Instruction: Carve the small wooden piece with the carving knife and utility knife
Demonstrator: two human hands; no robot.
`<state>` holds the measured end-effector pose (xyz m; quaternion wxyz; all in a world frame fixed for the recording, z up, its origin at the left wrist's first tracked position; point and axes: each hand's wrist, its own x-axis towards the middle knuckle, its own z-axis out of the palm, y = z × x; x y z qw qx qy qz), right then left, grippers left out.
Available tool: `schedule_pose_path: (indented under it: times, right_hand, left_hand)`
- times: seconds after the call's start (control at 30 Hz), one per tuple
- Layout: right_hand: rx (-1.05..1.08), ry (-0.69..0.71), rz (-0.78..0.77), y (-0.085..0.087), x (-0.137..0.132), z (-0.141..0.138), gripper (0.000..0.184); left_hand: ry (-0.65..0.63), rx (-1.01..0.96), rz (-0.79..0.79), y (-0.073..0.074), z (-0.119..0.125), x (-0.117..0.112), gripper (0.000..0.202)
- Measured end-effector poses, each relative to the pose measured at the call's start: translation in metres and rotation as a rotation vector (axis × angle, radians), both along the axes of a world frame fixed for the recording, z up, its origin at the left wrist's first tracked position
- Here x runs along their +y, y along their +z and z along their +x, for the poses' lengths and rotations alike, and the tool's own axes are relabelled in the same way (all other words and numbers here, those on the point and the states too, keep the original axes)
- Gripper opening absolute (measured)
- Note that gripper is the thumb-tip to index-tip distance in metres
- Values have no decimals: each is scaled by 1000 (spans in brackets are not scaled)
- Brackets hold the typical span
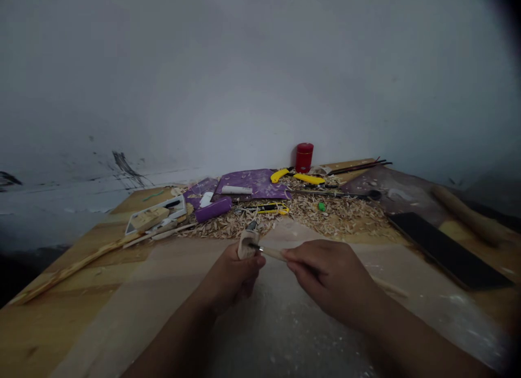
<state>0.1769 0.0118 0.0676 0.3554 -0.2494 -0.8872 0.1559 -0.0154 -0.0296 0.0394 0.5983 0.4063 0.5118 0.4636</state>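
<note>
My left hand (232, 277) grips a small pale block of carved wood (247, 244) upright between fingers and thumb. My right hand (329, 280) is closed around a slim wooden-handled carving tool (272, 253). Its narrow metal tip touches the near side of the wood block. The two hands are close together above a pale board (163, 291), and neither rests on it. The fingers hide the lower part of the block and most of the tool's handle.
Wood shavings (325, 215) cover the table's far side, among purple mats (252, 184), yellow-handled knives (309, 179) and a red tin (304, 157). A black flat stone (448, 251) lies to the right, a long wooden strip (77, 264) to the left. A grey wall stands behind.
</note>
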Motion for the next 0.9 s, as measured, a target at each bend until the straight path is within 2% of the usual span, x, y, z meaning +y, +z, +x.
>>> schedule_pose_path:
  times: [0.13,0.2,0.27,0.37,0.43,0.5,0.57,0.63,0.7,0.8,0.83,0.9]
  right_hand:
    - [172,-56,-167,-3,12,6,15]
    - [265,-80,-269,-7,15,3,21]
    - [290,-46,-339,-13,14,-5,28]
    - [246,22,-409,-21,11,-19,32]
    - [171,63,-458,-24,11,-24,29]
    - [119,92,-539,-26,14,-26,17]
    - [124,101,-620,-27,20,-25,8]
    - [174,82,-682,-30,26,-23,7]
    - [239,52,-740,-33,32,-22,11]
    - [353,17,-866,-37,34,-25,21]
    - [385,16,-908,-38,32,-27,24]
    - [424,33,-983,-40,25,-33,28]
  left_hand:
    - [-2,-97,-8,3,-3,1,24]
    - [-25,-108,-4,3,-5,2,21]
    - [-75,-46,-1,2,-4,1,18]
    - [-215,135,-1,1,2,0,15]
    - [-305,226,15,2,5,-2,15]
    - [-348,254,27,5,6,-3,23]
    - [-372,236,28,10,1,-4,32]
    - [-392,159,50,14,-7,-5,42]
    - [-374,15,113,18,-16,-5,51]
    - [-271,-235,244,19,-21,-6,62]
    - [-228,-273,287,18,-19,-6,62]
    - [-131,-216,360,13,-11,-5,55]
